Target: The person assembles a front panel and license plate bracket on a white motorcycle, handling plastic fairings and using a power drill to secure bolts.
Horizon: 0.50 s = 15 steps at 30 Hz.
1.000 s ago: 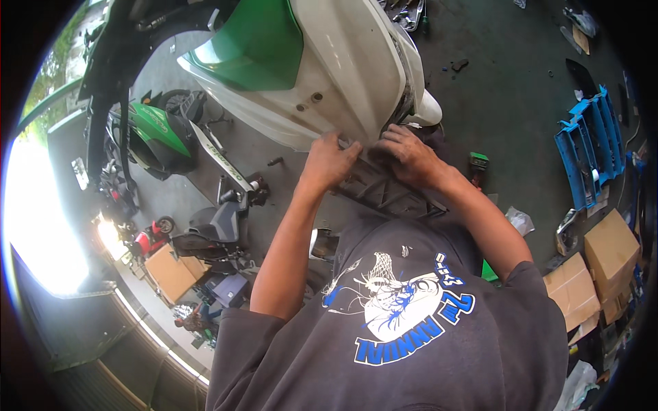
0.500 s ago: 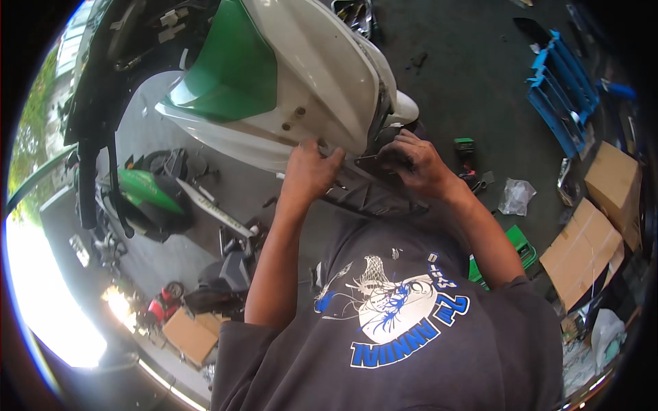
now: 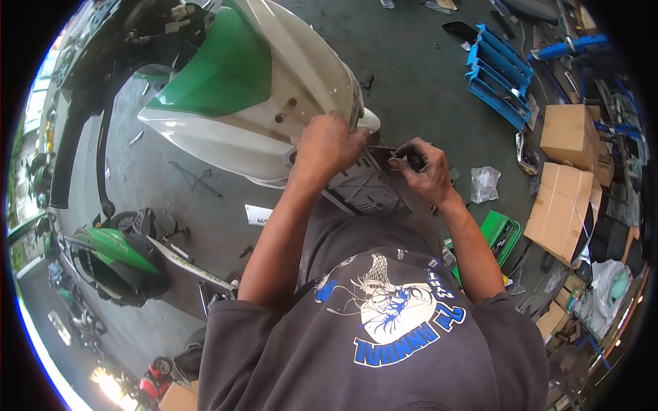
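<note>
The scooter's white-and-green body panel [image 3: 205, 147] fills the upper middle, with two bolt holes near its lower right edge. My left hand [image 3: 327, 147] is curled at that lower edge, above a black ribbed plastic bracket [image 3: 360, 188]; what its fingers grip is hidden. My right hand [image 3: 423, 175], just right of the bracket, has fingers and thumb bent round a small dark thing that I cannot make out.
A green-and-black scooter [image 3: 120, 264] stands at lower left. To the right lie a blue plastic part [image 3: 499, 68], cardboard boxes [image 3: 569, 137], a plastic bag [image 3: 484, 183] and a green toolbox [image 3: 490, 236]. Black handlebar parts [image 3: 75, 147] run down the upper left.
My left hand has moved up and right along the panel's edge. My right hand remains bent beside the bracket, now slightly lower against the panel. The camera's view has shifted, showing more of the right side.
</note>
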Each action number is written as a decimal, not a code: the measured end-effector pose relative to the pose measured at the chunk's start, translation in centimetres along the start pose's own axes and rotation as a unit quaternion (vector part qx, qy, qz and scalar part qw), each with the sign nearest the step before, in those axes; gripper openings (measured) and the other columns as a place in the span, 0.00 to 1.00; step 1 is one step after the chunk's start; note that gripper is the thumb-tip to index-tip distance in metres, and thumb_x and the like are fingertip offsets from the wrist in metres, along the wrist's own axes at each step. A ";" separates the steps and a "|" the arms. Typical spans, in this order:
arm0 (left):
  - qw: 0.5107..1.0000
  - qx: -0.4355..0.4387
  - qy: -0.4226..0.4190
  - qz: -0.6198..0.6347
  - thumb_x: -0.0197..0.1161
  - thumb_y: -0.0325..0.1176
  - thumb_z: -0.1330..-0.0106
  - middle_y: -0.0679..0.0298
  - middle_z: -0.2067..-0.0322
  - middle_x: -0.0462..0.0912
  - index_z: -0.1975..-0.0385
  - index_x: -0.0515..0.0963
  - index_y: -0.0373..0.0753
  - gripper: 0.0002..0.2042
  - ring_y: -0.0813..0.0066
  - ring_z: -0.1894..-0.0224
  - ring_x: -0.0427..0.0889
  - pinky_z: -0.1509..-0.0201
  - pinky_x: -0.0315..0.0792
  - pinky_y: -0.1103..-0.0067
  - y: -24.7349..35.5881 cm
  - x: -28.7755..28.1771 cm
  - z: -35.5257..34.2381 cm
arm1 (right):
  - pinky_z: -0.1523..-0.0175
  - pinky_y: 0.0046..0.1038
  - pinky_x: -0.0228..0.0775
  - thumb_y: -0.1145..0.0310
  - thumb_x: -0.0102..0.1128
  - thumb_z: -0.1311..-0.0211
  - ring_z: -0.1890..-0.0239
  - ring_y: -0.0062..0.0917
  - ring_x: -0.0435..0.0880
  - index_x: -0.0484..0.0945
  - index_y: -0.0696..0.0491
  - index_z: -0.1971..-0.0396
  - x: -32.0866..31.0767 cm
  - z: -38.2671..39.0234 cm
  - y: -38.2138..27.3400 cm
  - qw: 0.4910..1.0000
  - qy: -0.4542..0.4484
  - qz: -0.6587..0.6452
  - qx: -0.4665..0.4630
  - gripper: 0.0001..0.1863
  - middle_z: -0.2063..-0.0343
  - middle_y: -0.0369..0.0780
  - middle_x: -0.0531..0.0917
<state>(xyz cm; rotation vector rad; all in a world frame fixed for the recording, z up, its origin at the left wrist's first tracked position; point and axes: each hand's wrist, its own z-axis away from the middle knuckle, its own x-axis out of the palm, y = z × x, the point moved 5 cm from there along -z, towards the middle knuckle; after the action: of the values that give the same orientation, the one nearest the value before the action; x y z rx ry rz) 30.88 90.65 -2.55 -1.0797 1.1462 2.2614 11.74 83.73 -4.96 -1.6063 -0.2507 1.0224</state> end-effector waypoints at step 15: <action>0.995 0.095 -0.029 0.000 0.64 0.46 0.44 0.37 0.65 0.82 0.67 0.80 0.25 0.24 0.40 0.58 0.82 0.52 0.74 0.56 2.2 2.0 -1.3 | 0.69 0.23 0.69 0.72 0.67 0.47 0.75 0.16 0.72 0.73 0.57 0.66 -2.7 3.7 5.0 0.959 0.180 -0.175 0.129 0.12 0.76 0.33 0.74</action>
<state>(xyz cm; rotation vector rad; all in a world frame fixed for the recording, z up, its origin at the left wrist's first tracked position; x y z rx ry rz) 28.84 88.29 -3.44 -0.9338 1.3063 2.1173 5.71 82.97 -7.92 -1.4150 -0.1380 0.4580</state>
